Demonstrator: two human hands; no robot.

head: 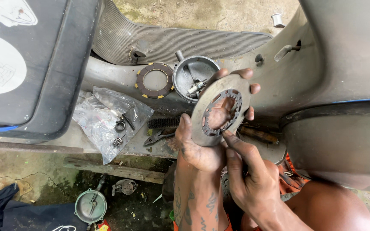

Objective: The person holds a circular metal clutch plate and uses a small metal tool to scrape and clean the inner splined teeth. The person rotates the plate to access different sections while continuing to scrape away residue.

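While the left hand point(202, 147) grips the disc point(219, 109) (tilted up for viewing) — right hand point(247, 171), empty, fingers its toothed rim.

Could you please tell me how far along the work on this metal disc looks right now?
Done: friction ring and parts lie out. In hand: left hand holds the toothed metal disc; right hand touches its edge. Left: parts in the round housing remain loose.

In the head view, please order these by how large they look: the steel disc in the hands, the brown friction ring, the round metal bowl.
1. Steel disc, though nearest the camera.
2-3. Round metal bowl and brown friction ring: too alike to rank.
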